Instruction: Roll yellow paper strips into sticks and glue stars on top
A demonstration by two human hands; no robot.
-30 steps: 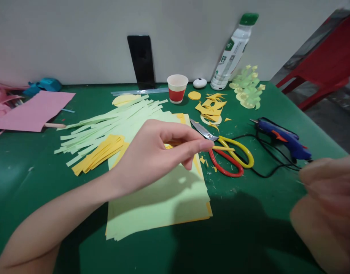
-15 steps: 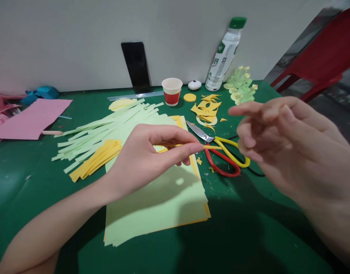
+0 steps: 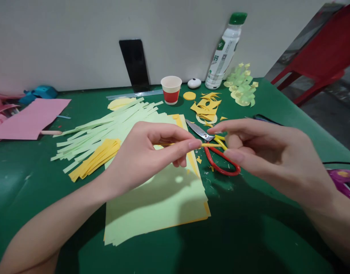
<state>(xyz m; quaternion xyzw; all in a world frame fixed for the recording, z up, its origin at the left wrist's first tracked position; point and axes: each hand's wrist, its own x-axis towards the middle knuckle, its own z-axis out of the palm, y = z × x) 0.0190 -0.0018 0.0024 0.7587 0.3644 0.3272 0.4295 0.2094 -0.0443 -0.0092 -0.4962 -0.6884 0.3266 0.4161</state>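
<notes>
— Left hand (image 3: 152, 152): thumb and forefinger pinched shut on a thin yellow paper strip (image 3: 210, 145), free end poking out past the fingertips.

— Right hand (image 3: 266, 152)?

— Fingers half curled, thumb and forefinger parted around the strip's free end, right at it; cannot tell whether touching yet.

— Done so far, by the look of things?

— Plenty cut: pale green strips (image 3: 106, 125) and a bundle of yellow strips (image 3: 95, 158) beyond the left knuckles, yellow offcuts (image 3: 206, 108) and curled green pieces (image 3: 243, 89) farther out.

— Left?

— Probably much: uncut green sheets (image 3: 155, 205) under the left wrist, scissors (image 3: 217, 152) lying idle just below the right fingertips.
</notes>
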